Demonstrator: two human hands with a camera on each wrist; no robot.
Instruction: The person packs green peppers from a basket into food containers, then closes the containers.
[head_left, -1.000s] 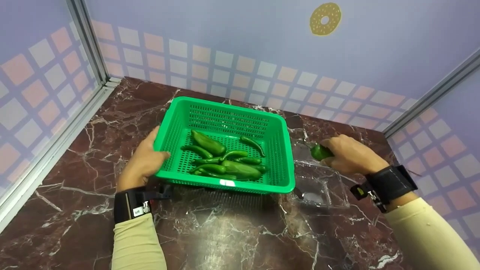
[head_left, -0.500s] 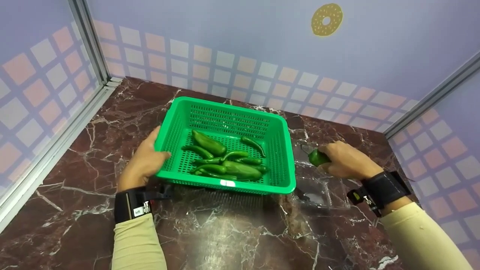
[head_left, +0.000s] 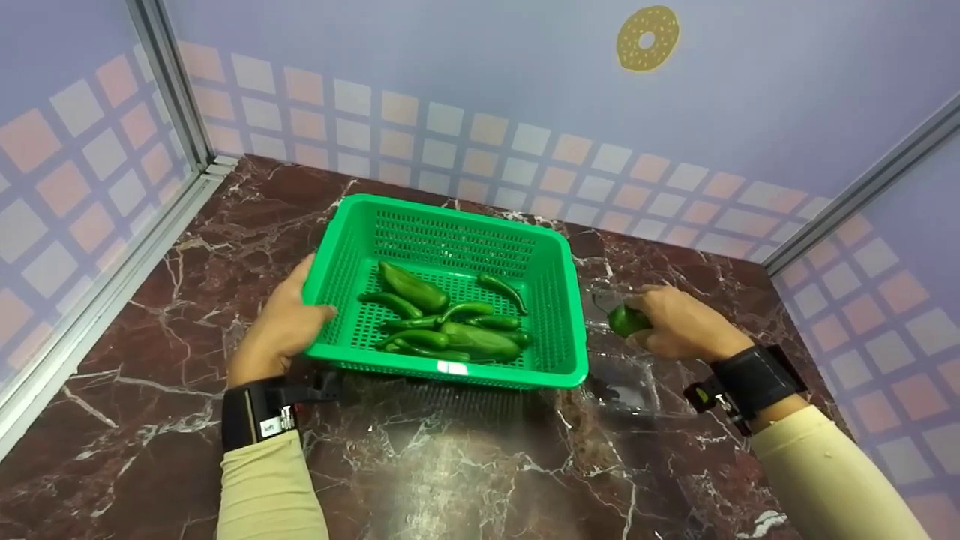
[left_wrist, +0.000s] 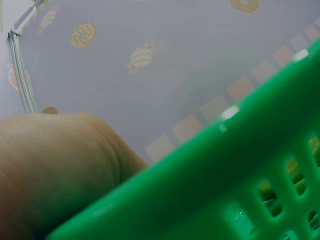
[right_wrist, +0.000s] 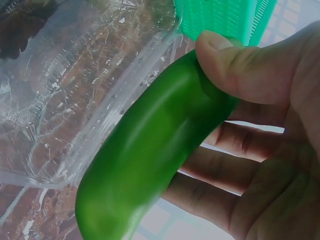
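Note:
My left hand (head_left: 281, 330) grips the left side of a green plastic basket (head_left: 575, 315), with its thumb over the rim. In the left wrist view, part of that hand (left_wrist: 60, 170) shows against the basket's green rim (left_wrist: 200, 150). Several green peppers (head_left: 480, 341) of differing sizes lie on the basket's floor. To the right of the basket, my right hand (head_left: 682, 322) holds a green pepper (head_left: 626, 320) above a clear plastic container (head_left: 630, 382). The right wrist view shows the thumb and fingers around one end of this pepper (right_wrist: 135, 145).
The basket and container rest on a dark red marbled tabletop (head_left: 450, 480). Purple walls (head_left: 480, 67) with tile patterns enclose the back and sides. A metal strip (head_left: 176, 82) runs up the left corner.
My right hand has moved slightly left and nearer to me, with the pepper still held. The left hand and basket have stayed in place.

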